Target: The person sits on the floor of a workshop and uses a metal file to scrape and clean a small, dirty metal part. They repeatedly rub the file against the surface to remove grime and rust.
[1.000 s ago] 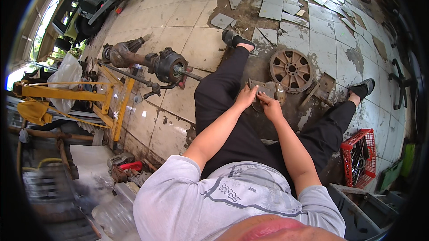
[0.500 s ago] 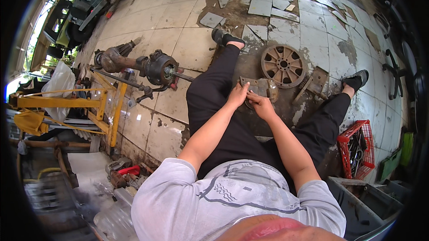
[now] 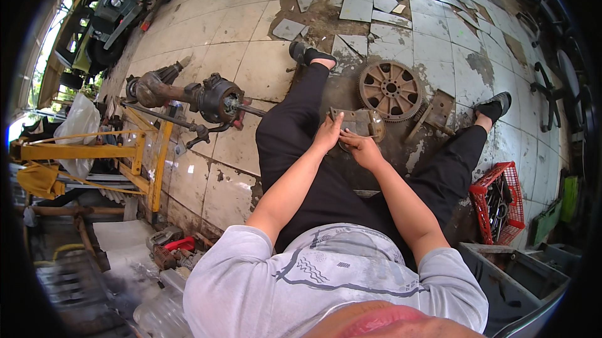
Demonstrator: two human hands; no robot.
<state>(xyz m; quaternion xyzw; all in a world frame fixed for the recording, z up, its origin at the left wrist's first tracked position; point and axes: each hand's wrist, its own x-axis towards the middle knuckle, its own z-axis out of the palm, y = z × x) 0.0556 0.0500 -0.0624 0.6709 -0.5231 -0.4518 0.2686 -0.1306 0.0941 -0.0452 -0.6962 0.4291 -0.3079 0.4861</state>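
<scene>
Between my spread legs, a worn metal bracket (image 3: 360, 122) with a flat plate and a raised end lies over a round metal piece, mostly hidden. My left hand (image 3: 327, 135) is at the bracket's left end, its fingers pressed together against the edge. My right hand (image 3: 362, 148) reaches in from the near side, fingers bent and pointing left, almost meeting the left hand. Whatever its fingertips hold is too small to make out. Just beyond the bracket lies a rusty toothed flywheel (image 3: 390, 91) with several openings.
A rusty angled metal stand (image 3: 435, 114) lies right of the flywheel. An axle assembly (image 3: 188, 96) and a yellow metal frame (image 3: 94, 150) are on the left. A red crate (image 3: 500, 203) of tools stands at right, near a grey bin (image 3: 511, 275). Broken tiles (image 3: 357, 5) lie farther off.
The whole view has shifted slightly, so the floor and parts sit a little farther left. Both hands stay at the bracket, with only a slight shift of the fingers.
</scene>
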